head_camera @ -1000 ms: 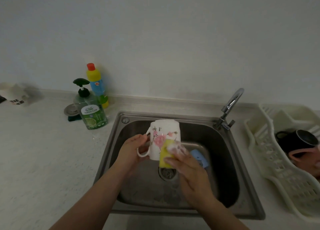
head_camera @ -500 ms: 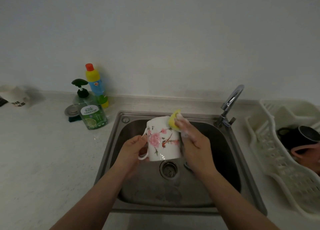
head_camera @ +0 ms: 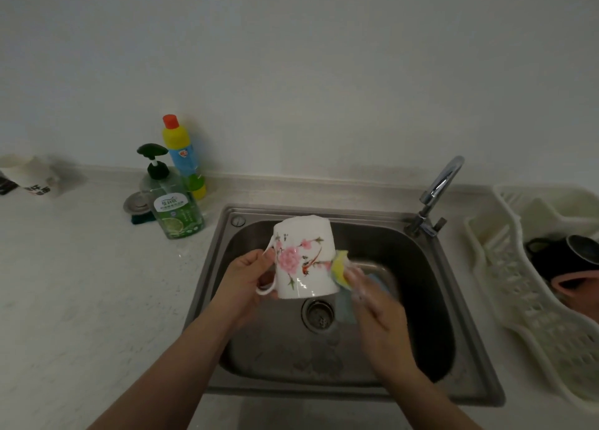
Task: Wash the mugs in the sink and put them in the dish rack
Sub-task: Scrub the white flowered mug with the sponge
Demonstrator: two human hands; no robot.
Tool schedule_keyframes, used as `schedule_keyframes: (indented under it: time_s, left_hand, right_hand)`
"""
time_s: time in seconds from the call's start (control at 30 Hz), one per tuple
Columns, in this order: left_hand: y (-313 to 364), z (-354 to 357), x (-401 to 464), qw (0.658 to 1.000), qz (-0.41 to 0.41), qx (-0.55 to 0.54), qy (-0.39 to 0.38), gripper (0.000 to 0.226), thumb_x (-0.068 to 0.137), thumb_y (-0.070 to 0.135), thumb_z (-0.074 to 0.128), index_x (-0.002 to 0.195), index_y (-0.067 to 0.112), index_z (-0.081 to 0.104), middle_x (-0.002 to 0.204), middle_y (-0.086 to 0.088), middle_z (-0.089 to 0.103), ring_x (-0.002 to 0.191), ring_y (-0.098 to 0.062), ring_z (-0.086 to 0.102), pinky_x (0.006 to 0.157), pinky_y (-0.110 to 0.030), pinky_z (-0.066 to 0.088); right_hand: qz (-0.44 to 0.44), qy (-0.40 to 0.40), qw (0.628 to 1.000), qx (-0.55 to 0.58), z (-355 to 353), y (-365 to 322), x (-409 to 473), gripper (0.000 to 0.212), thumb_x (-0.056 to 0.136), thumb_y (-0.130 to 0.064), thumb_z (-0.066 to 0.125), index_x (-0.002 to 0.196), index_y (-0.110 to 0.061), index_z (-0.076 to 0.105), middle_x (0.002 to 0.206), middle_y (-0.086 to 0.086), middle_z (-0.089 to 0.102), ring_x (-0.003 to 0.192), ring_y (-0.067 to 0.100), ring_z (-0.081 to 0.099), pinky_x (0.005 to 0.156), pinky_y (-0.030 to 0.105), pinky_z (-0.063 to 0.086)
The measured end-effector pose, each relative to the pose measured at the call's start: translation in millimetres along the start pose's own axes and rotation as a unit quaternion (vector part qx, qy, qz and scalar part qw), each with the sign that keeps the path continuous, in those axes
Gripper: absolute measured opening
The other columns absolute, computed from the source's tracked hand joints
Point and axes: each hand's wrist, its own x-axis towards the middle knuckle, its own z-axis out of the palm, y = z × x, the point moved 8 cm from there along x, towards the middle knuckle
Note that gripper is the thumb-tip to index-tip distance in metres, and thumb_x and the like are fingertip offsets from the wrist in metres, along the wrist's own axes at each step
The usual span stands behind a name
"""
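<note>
A white mug with pink flowers (head_camera: 303, 258) is held upside down over the steel sink (head_camera: 460, 313). My left hand (head_camera: 246, 277) grips its handle on the left. My right hand (head_camera: 372, 296), soapy, holds a yellow sponge (head_camera: 340, 269) against the mug's right side. A light blue object (head_camera: 379, 280) lies in the sink, partly hidden behind my right hand. The white dish rack (head_camera: 505, 284) stands to the right, holding a black mug (head_camera: 564, 254) and a pink mug (head_camera: 580, 287).
A green soap pump bottle (head_camera: 176, 206) and a yellow-blue bottle (head_camera: 183, 157) stand left of the sink, by a metal strainer (head_camera: 137, 204). The tap (head_camera: 437, 186) rises at the sink's back right corner. A white cup (head_camera: 32, 177) sits far left.
My right hand has carried the sponge from the mug's upturned base down to its right side. The mug stays upside down in my left hand.
</note>
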Motion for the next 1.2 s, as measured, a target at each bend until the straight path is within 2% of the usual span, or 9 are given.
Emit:
schedule_keyframes:
  time_s: [0.13,0.2,0.3,0.43,0.6,0.73,0.87,1.03,1.2]
  left_hand:
    - [2.8,6.2,0.7,0.999,0.025,0.042,-0.011,0.044,0.077,0.035,0.067,0.096,-0.005,0.062,0.099,-0.028,0.061,0.084,-0.032,0.057,0.066,-0.034,0.054]
    - [8.6,7.9,1.3,0.997,0.045,0.066,-0.015,0.047,0.075,0.037,0.068,0.092,-0.006,0.061,0.088,-0.024,0.061,0.076,-0.027,0.057,0.068,-0.035,0.050]
    - [14.7,10.5,0.1,0.988,0.084,0.129,-0.018,0.034,0.080,0.033,0.067,0.075,0.000,0.057,0.070,-0.014,0.059,0.063,-0.018,0.057,0.063,-0.030,0.047]
    - [11.1,12.5,1.2,0.977,0.098,0.188,0.021,0.033,0.091,0.017,0.065,0.062,0.007,0.052,0.064,-0.013,0.052,0.056,-0.014,0.051,0.055,-0.022,0.044]
    - [13.3,3.5,2.9,0.965,0.120,0.231,0.043,0.035,0.088,0.018,0.070,0.061,0.010,0.049,0.062,-0.010,0.047,0.060,-0.017,0.046,0.056,-0.023,0.040]
    - [12.4,10.1,2.5,0.959,0.124,0.247,0.054,0.038,0.089,0.017,0.070,0.061,0.011,0.045,0.059,-0.007,0.044,0.057,-0.013,0.043,0.052,-0.021,0.038]
    - [13.6,3.7,2.3,0.966,0.124,0.222,0.054,0.040,0.087,0.016,0.072,0.060,0.012,0.044,0.058,-0.005,0.043,0.054,-0.011,0.041,0.051,-0.020,0.036]
    - [10.2,10.8,2.6,0.972,0.100,0.206,0.045,0.034,0.090,0.019,0.068,0.063,0.010,0.051,0.066,-0.012,0.052,0.062,-0.018,0.050,0.057,-0.023,0.045]
    - [5.5,4.1,1.8,0.984,0.076,0.158,0.037,0.032,0.089,0.024,0.068,0.062,0.011,0.054,0.066,-0.013,0.055,0.062,-0.021,0.051,0.061,-0.031,0.044]
  right_hand:
    - [-0.007,0.027,1.000,0.005,-1.7,-12.4,44.2,0.036,0.102,-0.015,0.044,0.128,-0.035,0.058,0.142,-0.007,0.052,0.131,0.009,0.048,0.103,0.048,0.047]
    - [-0.097,0.018,0.990,-0.105,0.5,-25.6,28.7,0.036,0.099,-0.016,0.041,0.130,-0.027,0.057,0.143,-0.002,0.050,0.133,0.013,0.047,0.106,0.043,0.044]
    - [-0.254,-0.044,0.922,-0.290,17.7,-39.2,-3.9,0.044,0.089,-0.010,0.046,0.131,-0.020,0.054,0.141,0.001,0.052,0.135,0.021,0.043,0.114,0.036,0.030]
    - [-0.256,-0.059,0.854,-0.449,40.2,-36.7,40.0,0.062,0.068,-0.010,0.080,0.126,-0.014,0.061,0.137,0.008,0.055,0.131,0.027,0.048,0.113,0.042,0.031]
    - [-0.356,-0.131,0.793,-0.477,45.8,-15.1,-16.4,0.045,0.080,-0.021,0.057,0.124,-0.023,0.056,0.129,0.002,0.061,0.129,0.024,0.049,0.119,0.041,0.015]
    - [-0.243,-0.089,0.844,-0.469,43.2,-15.8,36.0,0.077,0.052,-0.017,0.087,0.124,-0.017,0.059,0.133,0.007,0.058,0.132,0.026,0.043,0.112,0.043,0.024]
    - [-0.323,-0.133,0.837,-0.421,52.7,-16.5,-14.9,0.039,0.084,-0.019,0.054,0.122,-0.018,0.060,0.132,0.007,0.058,0.138,0.020,0.034,0.120,0.036,0.016]
    - [-0.206,-0.015,0.911,-0.357,26.7,-19.4,41.0,0.051,0.077,-0.007,0.054,0.127,-0.016,0.054,0.139,0.007,0.049,0.133,0.025,0.037,0.105,0.044,0.043]
    - [-0.269,-0.113,0.889,-0.352,33.8,-6.0,-12.5,0.047,0.086,-0.013,0.044,0.132,-0.024,0.048,0.145,-0.003,0.039,0.148,0.007,0.010,0.119,0.024,0.011]
